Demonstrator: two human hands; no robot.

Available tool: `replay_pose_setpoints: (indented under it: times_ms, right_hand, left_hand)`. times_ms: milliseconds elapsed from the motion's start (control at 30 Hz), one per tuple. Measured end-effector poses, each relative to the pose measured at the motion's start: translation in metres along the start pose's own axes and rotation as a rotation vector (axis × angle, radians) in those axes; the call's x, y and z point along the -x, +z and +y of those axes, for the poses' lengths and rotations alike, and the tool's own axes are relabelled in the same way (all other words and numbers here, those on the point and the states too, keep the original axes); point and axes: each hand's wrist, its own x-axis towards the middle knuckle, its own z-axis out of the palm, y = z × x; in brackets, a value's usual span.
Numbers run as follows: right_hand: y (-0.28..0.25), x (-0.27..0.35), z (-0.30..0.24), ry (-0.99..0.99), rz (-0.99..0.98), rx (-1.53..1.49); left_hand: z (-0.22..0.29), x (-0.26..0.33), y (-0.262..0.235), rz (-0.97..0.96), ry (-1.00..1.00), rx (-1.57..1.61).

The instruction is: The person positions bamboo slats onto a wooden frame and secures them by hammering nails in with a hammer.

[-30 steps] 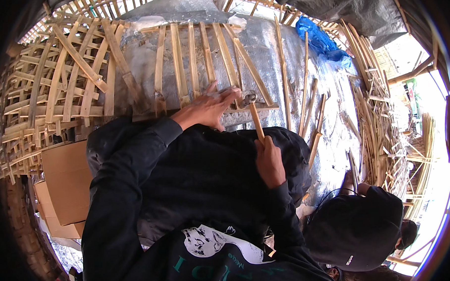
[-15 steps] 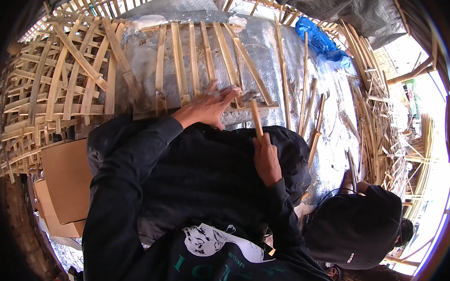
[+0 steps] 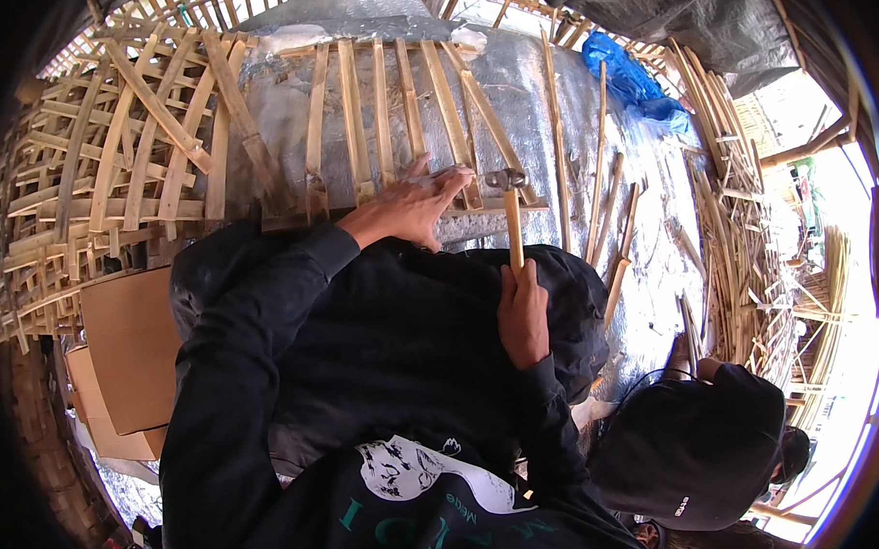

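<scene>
My right hand (image 3: 524,315) is closed round the wooden handle of a hammer (image 3: 514,228), whose metal head is raised just right of my left fingertips. With fingers drawn together, my left hand (image 3: 413,208) grips the near end of a bamboo strip (image 3: 443,100); whether a nail is between the fingertips is too small to tell. That strip belongs to a row of bamboo strips, spaced apart and running away from me. Their near ends lie across a crosswise bamboo piece (image 3: 529,206) in front of my lap, partly hidden by my left hand and wrist.
A woven bamboo lattice (image 3: 96,141) stands at left, above a cardboard box (image 3: 131,353). Loose bamboo sticks (image 3: 559,144) lie right of the row on silvery sheeting (image 3: 642,258). Farther right are a blue plastic sheet (image 3: 636,89), piled bamboo and a crouching person (image 3: 697,449) in black.
The hammer head has moved right, away from my left fingertips, and its handle stands straighter. My right hand has shifted slightly; my left hand stays in place.
</scene>
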Motion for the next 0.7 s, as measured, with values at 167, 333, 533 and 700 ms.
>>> replay_pose_setpoints:
  times_ms: [167, 333, 533, 700]
  right_hand:
    - [-0.009, -0.003, 0.005, -0.100, -0.049, 0.039]
    - [0.003, -0.002, 0.006, -0.049, -0.013, 0.041]
    - [-0.003, 0.004, -0.007, 0.050, 0.003, -0.027]
    - [-0.007, -0.004, 0.003, -0.098, -0.070, 0.066]
  left_hand:
    - [0.010, -0.002, -0.011, -0.107, -0.091, 0.020]
    - [0.001, 0.002, -0.001, 0.002, -0.016, -0.027]
    - [0.004, -0.003, -0.005, -0.069, -0.039, 0.035]
    - [0.003, -0.003, -0.008, -0.156, -0.096, 0.043]
